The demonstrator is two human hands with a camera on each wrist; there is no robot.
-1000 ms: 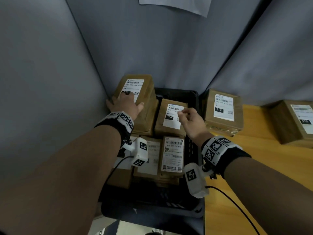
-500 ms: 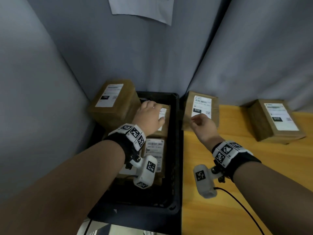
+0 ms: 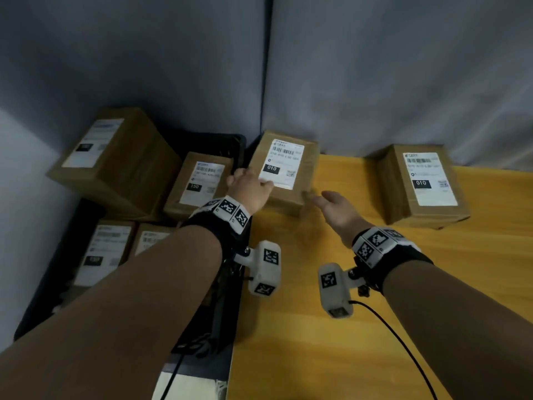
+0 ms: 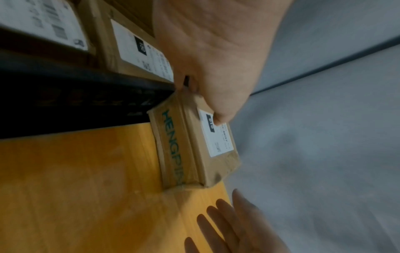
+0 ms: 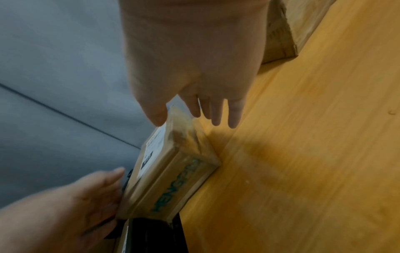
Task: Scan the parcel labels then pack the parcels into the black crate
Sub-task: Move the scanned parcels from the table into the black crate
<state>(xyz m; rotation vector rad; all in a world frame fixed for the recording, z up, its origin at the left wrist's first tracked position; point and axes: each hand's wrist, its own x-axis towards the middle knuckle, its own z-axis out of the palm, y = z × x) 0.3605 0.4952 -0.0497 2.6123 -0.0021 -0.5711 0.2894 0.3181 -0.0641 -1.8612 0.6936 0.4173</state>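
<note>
Both hands going for the parcel [image 3: 284,171] that sits on the table [image 3: 360,327] right against the crate [image 3: 227,284] side wall, label [image 3: 281,163] up, "010" readable.

Left hand [image 3: 249,187]: thumb down on the label, other fingers over the parcel edge nearest the crate. Looks like a partial hold on that edge, probably not yet bearing load.

Right hand [image 3: 336,209]: fingers straight and spread, holding nothing, just beside the parcel edge away from the crate, not touching. Likely lining up to clamp the opposite side so the box lifts flat with the label exposed for scanning.

No scanner visible in any view.

Crate already holds several labelled parcels; the largest one [image 3: 112,163] rests tilted on the crate's far-left corner. Another parcel [image 3: 422,183] waits on the table, well away from the crate.

Judgement: mid-task, pickup step. Free space in the crate looks tight.
</note>
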